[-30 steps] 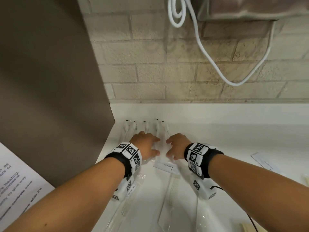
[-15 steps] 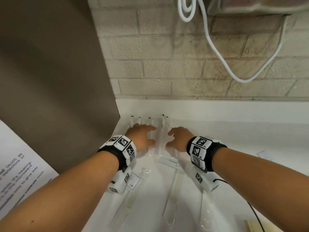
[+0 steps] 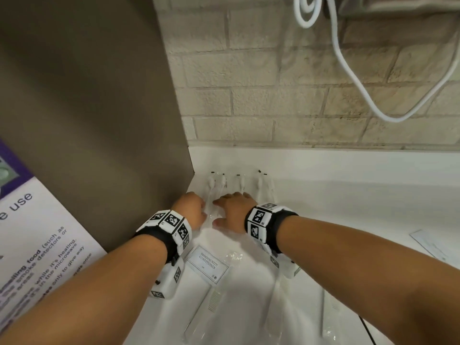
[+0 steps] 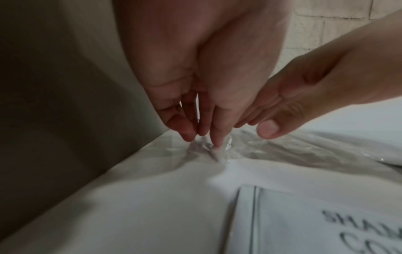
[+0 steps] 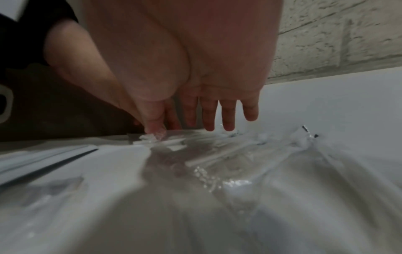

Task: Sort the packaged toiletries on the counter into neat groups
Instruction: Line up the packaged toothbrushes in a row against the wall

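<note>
6 o'clock: shampoo sachet (image 3: 207,264) flat on counter (image 3: 348,200) | 12 o'clock, beyond it: my left hand (image 3: 190,210) and right hand (image 3: 235,211) lay flat, fingers straight, pressing wrapped toothbrushes (image 3: 239,183) | farthest: brush heads rowed near brick wall (image 3: 273,95).

Both hands have slid toward the brown wall at the bench's back-left corner: the left hand (image 3: 190,210) now sits against that wall, and the right hand (image 3: 232,211) has crossed over the wrapped toothbrushes (image 3: 239,183), thumb close to the left fingers (image 4: 214,130). A sachet (image 3: 207,264) reading "SHAMPOO WITH CONDITIONER" now lies uncovered between the wrists.
</note>
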